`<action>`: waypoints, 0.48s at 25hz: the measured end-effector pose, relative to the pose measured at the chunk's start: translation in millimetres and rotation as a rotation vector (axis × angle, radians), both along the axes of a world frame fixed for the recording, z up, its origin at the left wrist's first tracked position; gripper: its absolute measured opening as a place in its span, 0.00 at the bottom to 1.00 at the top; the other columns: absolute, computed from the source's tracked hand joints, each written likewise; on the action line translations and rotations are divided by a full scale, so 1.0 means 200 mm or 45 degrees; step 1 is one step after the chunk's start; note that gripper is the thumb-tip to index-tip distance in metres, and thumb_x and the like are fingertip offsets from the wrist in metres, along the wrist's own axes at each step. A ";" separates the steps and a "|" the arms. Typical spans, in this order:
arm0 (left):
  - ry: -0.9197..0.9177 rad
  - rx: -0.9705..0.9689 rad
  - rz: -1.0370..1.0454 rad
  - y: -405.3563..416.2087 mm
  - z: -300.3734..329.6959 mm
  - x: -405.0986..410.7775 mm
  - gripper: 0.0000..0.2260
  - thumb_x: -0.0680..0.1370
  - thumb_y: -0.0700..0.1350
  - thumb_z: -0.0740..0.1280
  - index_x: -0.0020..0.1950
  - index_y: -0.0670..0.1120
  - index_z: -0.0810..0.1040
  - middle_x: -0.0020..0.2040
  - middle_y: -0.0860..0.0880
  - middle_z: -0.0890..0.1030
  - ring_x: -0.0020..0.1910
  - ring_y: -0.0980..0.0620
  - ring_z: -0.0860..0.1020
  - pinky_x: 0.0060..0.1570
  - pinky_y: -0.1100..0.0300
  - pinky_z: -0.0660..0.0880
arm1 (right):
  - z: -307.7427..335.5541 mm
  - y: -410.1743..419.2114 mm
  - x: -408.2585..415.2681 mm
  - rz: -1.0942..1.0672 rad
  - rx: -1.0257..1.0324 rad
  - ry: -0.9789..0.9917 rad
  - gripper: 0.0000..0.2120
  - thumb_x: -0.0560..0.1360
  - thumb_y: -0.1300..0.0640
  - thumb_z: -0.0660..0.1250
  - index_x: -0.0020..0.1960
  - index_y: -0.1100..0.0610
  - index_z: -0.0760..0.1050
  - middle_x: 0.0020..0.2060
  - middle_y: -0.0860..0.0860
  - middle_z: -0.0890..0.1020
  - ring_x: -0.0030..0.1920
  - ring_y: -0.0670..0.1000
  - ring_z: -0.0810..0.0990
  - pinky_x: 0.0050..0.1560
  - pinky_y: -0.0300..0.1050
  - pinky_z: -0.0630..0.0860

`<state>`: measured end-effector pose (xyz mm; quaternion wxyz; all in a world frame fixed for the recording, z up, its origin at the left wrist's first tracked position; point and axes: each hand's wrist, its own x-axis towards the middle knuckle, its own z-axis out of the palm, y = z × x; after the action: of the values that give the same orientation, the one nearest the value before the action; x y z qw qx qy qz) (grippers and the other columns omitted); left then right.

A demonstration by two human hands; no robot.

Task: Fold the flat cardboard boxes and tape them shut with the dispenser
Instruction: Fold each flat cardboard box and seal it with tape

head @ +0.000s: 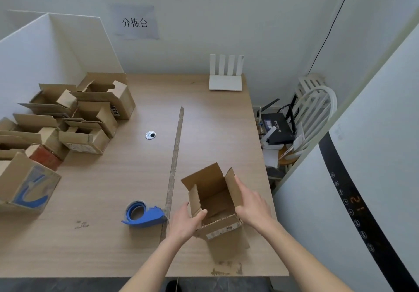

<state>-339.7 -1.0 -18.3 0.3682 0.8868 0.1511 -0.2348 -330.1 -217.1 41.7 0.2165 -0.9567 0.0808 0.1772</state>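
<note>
An opened brown cardboard box (215, 197) stands near the table's front right, its top flaps up and its inside showing. My left hand (187, 222) grips its left flap, thumb over the edge. On the right flap my right hand (252, 205) presses flat from outside, fingers pointing up along it. A blue tape dispenser (142, 214) lies on the table just left of my left hand, touched by neither hand.
A pile of several opened cardboard boxes (74, 119) fills the table's left side, with a blue-printed box (27, 185) at the front left. A white router (225, 76) stands at the back. A thin cardboard strip (175, 155) runs down the middle. A chair with devices (294, 128) is off to the right.
</note>
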 end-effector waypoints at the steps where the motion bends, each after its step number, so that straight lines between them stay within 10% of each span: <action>1: -0.018 -0.028 0.004 -0.02 -0.01 0.00 0.41 0.73 0.70 0.67 0.80 0.50 0.60 0.70 0.47 0.76 0.67 0.46 0.75 0.63 0.49 0.75 | 0.01 0.00 -0.01 0.039 -0.058 0.005 0.47 0.76 0.64 0.66 0.82 0.38 0.42 0.49 0.51 0.79 0.42 0.50 0.77 0.35 0.43 0.72; 5: -0.039 -0.179 0.043 -0.12 -0.07 -0.03 0.49 0.69 0.69 0.72 0.81 0.53 0.53 0.78 0.50 0.66 0.74 0.46 0.68 0.69 0.47 0.71 | -0.04 -0.03 -0.07 0.256 -0.049 0.044 0.42 0.80 0.56 0.68 0.81 0.37 0.45 0.61 0.52 0.80 0.55 0.52 0.81 0.52 0.46 0.81; 8: -0.051 -0.087 0.045 -0.19 -0.11 -0.03 0.48 0.68 0.72 0.70 0.81 0.60 0.51 0.77 0.52 0.68 0.73 0.46 0.70 0.64 0.48 0.72 | -0.13 -0.04 -0.12 0.376 -0.051 0.223 0.34 0.79 0.36 0.64 0.81 0.42 0.58 0.81 0.47 0.57 0.77 0.54 0.65 0.72 0.56 0.69; 12: -0.140 0.041 -0.079 -0.17 -0.16 -0.05 0.36 0.74 0.62 0.70 0.77 0.65 0.56 0.71 0.52 0.74 0.67 0.49 0.75 0.61 0.47 0.76 | -0.26 -0.11 -0.12 0.435 0.123 0.433 0.58 0.61 0.16 0.59 0.82 0.46 0.53 0.81 0.38 0.40 0.81 0.51 0.49 0.79 0.59 0.57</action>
<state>-349.1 -34.0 -50.4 0.3542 0.9085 0.1069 -0.1944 -353.5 -239.8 -10.2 0.2119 -0.9014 -0.0555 0.3734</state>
